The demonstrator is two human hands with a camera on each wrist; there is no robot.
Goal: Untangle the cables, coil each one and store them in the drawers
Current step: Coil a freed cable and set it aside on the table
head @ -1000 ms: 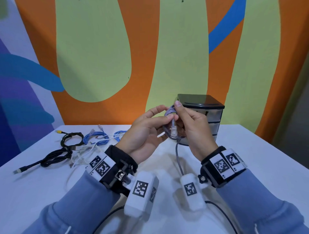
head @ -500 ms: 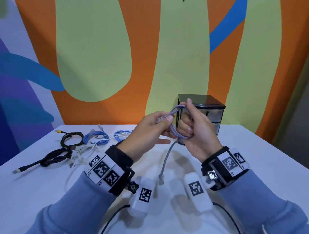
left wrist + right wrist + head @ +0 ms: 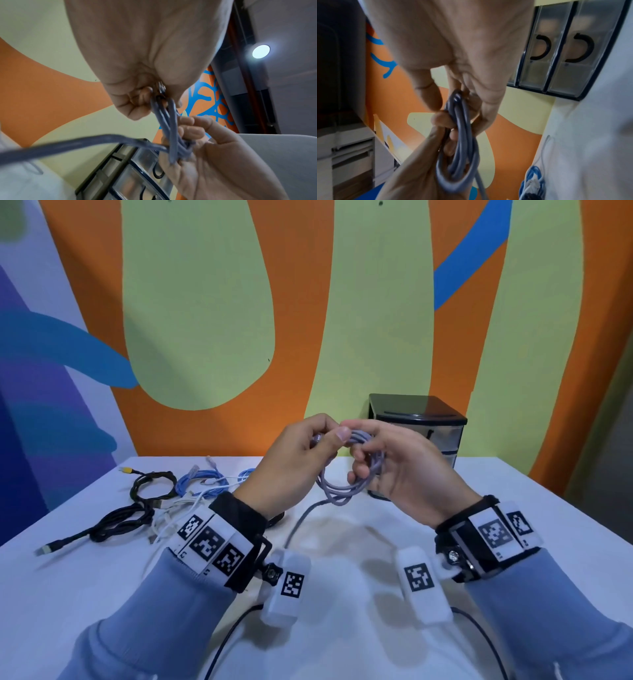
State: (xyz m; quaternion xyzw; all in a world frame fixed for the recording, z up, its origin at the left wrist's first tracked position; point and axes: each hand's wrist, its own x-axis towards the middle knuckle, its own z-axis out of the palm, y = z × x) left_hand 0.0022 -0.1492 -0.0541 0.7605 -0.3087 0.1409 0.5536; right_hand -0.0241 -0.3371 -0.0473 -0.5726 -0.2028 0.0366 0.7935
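One white desk (image 3: 513, 542), carrying: black-topped drawer unit (image 3: 418, 409) at the far edge, partly hidden behind the hands. Grey cable (image 3: 337, 491), coiled, held above the desk centre; left hand (image 3: 291, 463) and right hand (image 3: 400, 470) close together, both gripping it. Black cable (image 3: 116, 522), blue cable (image 3: 202, 479) and white cable (image 3: 168, 517) lie tangled near the left edge.

Recording studio, mural wall (image 3: 205, 302), white table (image 3: 342, 542)

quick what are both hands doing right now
Left hand: closed, pinching the top of the grey cable coil.
Right hand: closed, fingers curled through the same coil.
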